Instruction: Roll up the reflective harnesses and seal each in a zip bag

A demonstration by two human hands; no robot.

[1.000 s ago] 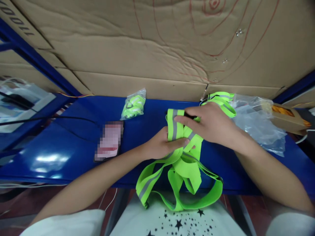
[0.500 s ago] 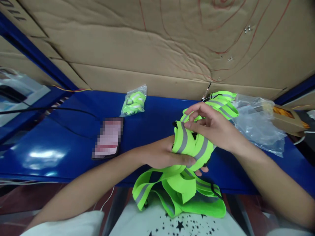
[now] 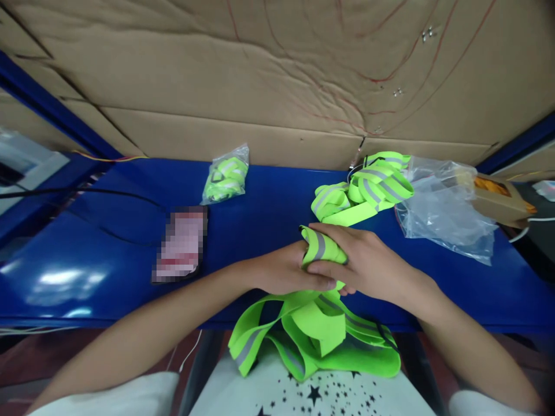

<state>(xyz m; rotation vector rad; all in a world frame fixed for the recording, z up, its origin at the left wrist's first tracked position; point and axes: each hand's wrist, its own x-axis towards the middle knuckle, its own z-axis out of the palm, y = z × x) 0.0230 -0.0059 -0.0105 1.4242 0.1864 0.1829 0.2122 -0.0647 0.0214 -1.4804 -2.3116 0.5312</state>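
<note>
A neon green reflective strap [image 3: 321, 247] with a grey stripe is bunched in folds between my hands. My left hand [image 3: 281, 271] grips it from the left, thumb on top and fingers mostly hidden underneath. From the right, my right hand [image 3: 370, 266] wraps over the same folds, its thumb across the front. Below them, loose loops of green reflective strap [image 3: 321, 329] with black fittings hang down over the table edge toward my lap. Whether these loops join the held part is hidden. Beyond my right hand lies another heap of green reflective straps [image 3: 377, 185].
A clear bag of green straps [image 3: 228, 178] stands at the back, with a phone [image 3: 181, 242] in front of it. Flattened plastic bags [image 3: 446, 214] and a small cardboard box [image 3: 498, 196] lie right on the blue table [image 3: 108, 231]. A cardboard wall [image 3: 217, 75] rises behind.
My right hand has come down from above the folds and closed over them. The folded strap is now more tightly covered. The view has shifted slightly.
</note>
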